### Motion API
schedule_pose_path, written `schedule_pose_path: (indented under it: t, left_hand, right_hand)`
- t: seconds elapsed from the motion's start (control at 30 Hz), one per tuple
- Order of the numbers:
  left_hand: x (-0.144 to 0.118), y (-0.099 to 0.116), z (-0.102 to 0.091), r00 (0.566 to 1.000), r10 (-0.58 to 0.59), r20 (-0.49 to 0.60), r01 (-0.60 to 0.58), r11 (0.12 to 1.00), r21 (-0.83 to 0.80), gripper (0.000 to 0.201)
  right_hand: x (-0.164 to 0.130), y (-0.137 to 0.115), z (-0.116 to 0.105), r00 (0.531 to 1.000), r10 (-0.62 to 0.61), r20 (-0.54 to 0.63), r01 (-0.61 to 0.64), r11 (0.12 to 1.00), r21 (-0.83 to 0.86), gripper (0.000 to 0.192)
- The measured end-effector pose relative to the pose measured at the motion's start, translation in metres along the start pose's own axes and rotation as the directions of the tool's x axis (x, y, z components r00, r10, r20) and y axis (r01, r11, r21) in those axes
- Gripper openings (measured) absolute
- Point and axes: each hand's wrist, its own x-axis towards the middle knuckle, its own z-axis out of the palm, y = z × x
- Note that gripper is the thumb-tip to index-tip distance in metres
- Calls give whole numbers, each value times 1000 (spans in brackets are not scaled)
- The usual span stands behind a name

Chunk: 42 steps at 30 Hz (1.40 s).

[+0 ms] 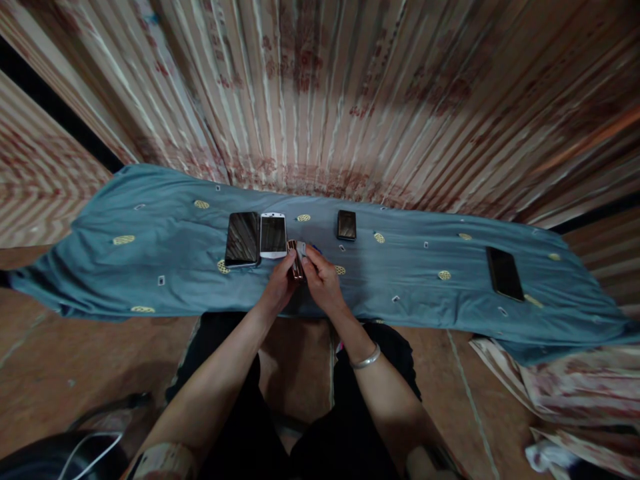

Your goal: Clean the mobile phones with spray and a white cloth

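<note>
Now | both hands grip small phone (pixel 297 259) | blue cloth (pixel 165 253) | curtain (pixel 350 93) behind

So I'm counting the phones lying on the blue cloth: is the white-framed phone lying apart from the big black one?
No, the white-framed phone lies edge to edge against the big black phone on the blue cloth.

Both forearms bare, no sleeves. Thin silver bangle (pixel 365 359) worn on right wrist. Dark, black clothing (pixel 345 427) covered the lap.
</note>
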Motion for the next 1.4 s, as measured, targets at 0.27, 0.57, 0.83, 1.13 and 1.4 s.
schedule_pose_path:
  t: [0.27, 0.57, 0.83, 1.13, 1.4]
  left_hand:
    - [1, -3, 8, 1000, -5, -2, 5, 1000, -15, 34]
    - [-4, 0, 6, 1000, -22, 21, 21, 999, 37, 36]
    - [-4, 0, 6, 998, -5, 57, 2, 999, 45, 44]
    - [-4, 1, 6, 998, 17, 54, -20, 999, 49, 43]
    - [-3, 1, 4, 999, 26, 41, -28, 999, 42, 33]
  right_hand:
    - [-1, 0, -6, 1000, -17, 1, 17, 999, -38, 39]
    - [1, 8, -9, 999, -33, 19, 36, 985, -168, 41]
    - [2, 4, -7, 999, -37, 0, 36, 987, -155, 39]
    - [3, 0, -7, 997, -70, 30, 74, 984, -163, 40]
    - [0, 3, -8, 995, -95, 43, 102, 965, -240, 41]
